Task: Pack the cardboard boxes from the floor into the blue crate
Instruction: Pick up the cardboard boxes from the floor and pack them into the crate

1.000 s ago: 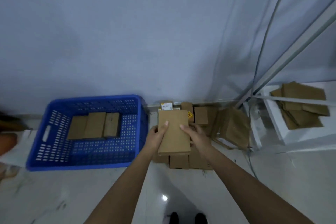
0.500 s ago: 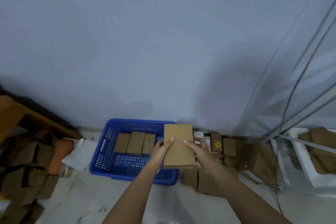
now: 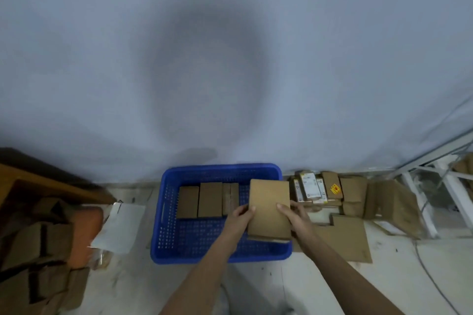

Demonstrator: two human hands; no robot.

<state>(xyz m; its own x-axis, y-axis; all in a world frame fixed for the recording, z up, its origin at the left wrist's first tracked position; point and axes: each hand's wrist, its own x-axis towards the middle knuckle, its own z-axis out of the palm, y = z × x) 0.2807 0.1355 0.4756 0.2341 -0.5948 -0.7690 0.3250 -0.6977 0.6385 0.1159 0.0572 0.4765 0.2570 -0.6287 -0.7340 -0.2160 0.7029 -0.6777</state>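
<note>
We hold the flat cardboard box [image 3: 269, 208] pinched by its edges in our left grip [image 3: 239, 220] and right grip [image 3: 298, 220], over the right wall of the blue crate [image 3: 163, 212], where it may catch the rim and slip to the floor.

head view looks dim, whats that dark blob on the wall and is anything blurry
Head view: dim, bluish light; the blob is a soft oval shadow on the wall above the blue crate. The cardboard pile at left is smeared. The held box and both hands stay fairly sharp. Wide-angle bending shows at the edges.
</note>
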